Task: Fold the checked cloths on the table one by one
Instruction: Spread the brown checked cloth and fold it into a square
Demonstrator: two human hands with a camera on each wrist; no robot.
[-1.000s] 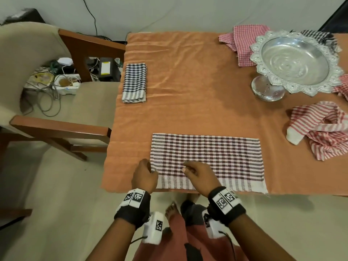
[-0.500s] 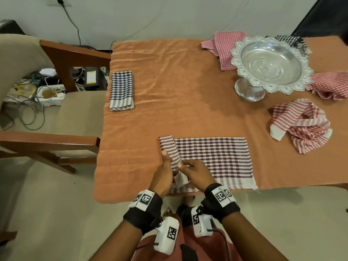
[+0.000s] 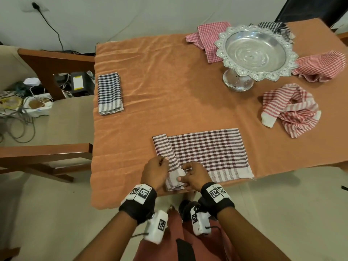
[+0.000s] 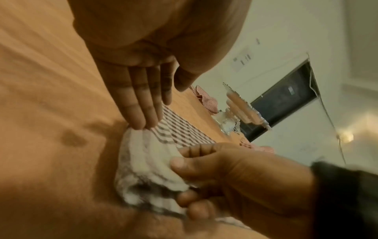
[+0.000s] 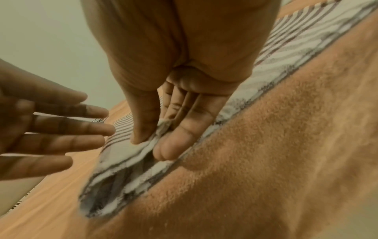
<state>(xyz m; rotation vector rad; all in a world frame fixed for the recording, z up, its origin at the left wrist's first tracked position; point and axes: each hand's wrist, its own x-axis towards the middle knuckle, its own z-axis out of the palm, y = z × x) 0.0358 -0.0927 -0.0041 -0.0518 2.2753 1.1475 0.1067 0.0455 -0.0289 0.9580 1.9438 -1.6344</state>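
Note:
A brown-and-white checked cloth (image 3: 207,153) lies flat near the table's front edge, its left strip folded over to the right. My right hand (image 3: 188,177) pinches the folded near-left corner between thumb and fingers; in the right wrist view the thumb and a finger (image 5: 152,145) clamp the white border (image 5: 122,161). My left hand (image 3: 155,171) sits just left of the fold, its fingers (image 4: 141,113) straight, tips touching the cloth's edge (image 4: 147,161). A folded dark checked cloth (image 3: 109,93) lies at the table's left edge.
An ornate silver stand bowl (image 3: 256,51) stands at the back right, with red checked cloths (image 3: 209,36) (image 3: 320,66) and a dark checked one (image 3: 273,27) around it. A crumpled red striped cloth (image 3: 290,110) lies at the right. A wooden chair (image 3: 47,151) stands to the left.
The cloth lay fully flat a second ago; its left strip has since been turned over to the right. Both hands stay at the near-left corner, the right hand now pinching the fold.

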